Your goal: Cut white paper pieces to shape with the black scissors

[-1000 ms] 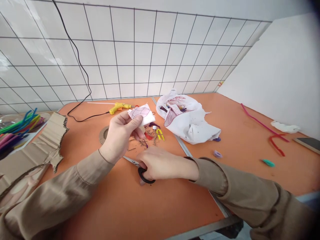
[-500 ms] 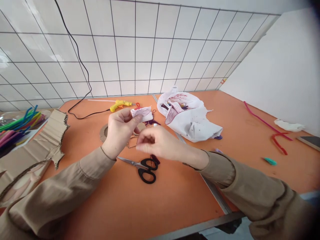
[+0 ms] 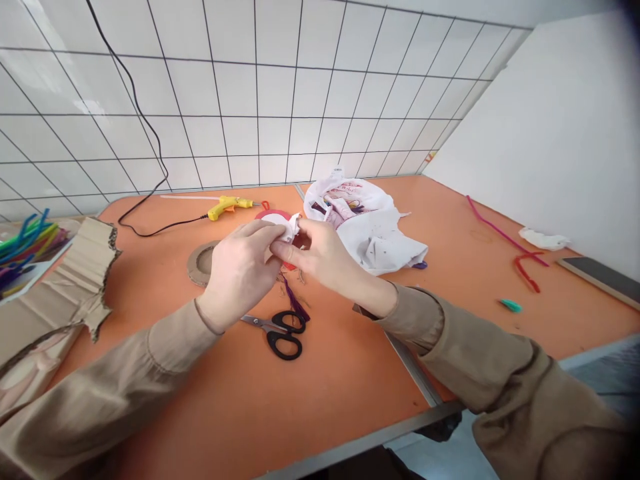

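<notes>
A small piece of white cloth is pinched in the fingers of my left hand, above the middle of the table. Against its right side, my right hand is closed too, thumb and fingers gripping the cloth's edge. Part of the cloth is hidden by my fingers. Just behind my hands shows a red and white round piece. Below them lie black-handled scissors and a bundle of dark purple thread. A cardboard ring rests left of my left hand.
A yellow glue gun with a black cord lies near the tiled wall. A white fabric bundle sits behind my right hand. Torn cardboard and pipe cleaners are at left. Red pipe cleaner and a dark flat object lie at right.
My right hand has moved up to the white cloth and now grips it beside my left hand. The left hand has turned over the cloth. The view has shifted slightly to the right.
</notes>
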The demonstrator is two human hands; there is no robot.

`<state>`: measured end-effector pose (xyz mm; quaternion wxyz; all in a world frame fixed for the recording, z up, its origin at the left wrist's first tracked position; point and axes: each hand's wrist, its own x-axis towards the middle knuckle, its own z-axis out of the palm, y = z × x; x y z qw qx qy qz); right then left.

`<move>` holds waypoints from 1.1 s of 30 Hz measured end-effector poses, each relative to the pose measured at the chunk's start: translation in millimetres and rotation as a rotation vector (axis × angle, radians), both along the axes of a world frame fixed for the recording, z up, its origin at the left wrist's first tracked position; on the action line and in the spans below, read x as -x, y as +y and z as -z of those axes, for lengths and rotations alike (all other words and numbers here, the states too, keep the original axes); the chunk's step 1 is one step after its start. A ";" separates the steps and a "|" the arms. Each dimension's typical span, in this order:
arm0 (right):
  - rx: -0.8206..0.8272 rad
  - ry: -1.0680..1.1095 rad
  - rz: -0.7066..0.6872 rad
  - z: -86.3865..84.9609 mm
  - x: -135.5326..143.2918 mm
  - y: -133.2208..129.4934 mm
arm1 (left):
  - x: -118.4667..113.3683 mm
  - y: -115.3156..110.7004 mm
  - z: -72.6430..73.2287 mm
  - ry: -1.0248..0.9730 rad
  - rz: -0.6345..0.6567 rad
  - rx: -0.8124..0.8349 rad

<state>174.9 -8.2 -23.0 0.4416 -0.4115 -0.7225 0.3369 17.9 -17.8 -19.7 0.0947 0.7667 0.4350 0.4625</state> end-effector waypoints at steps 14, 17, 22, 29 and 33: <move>0.052 -0.036 0.015 -4.7 -3.1 8.2 | 3.5 12.7 0.2 -0.688 0.265 0.622; 0.046 -0.025 0.007 -4.0 -3.1 8.6 | 3.2 13.3 2.1 -0.729 0.248 0.598; 0.034 -0.016 -0.010 -3.4 -3.4 10.4 | 3.3 13.5 4.2 -0.739 0.328 0.615; -0.083 -0.083 0.041 -3.6 -4.3 10.0 | 3.3 14.1 6.4 -0.864 0.392 0.622; -0.002 0.036 -0.011 -4.2 -3.9 7.9 | 3.8 16.7 3.4 -1.013 0.414 0.631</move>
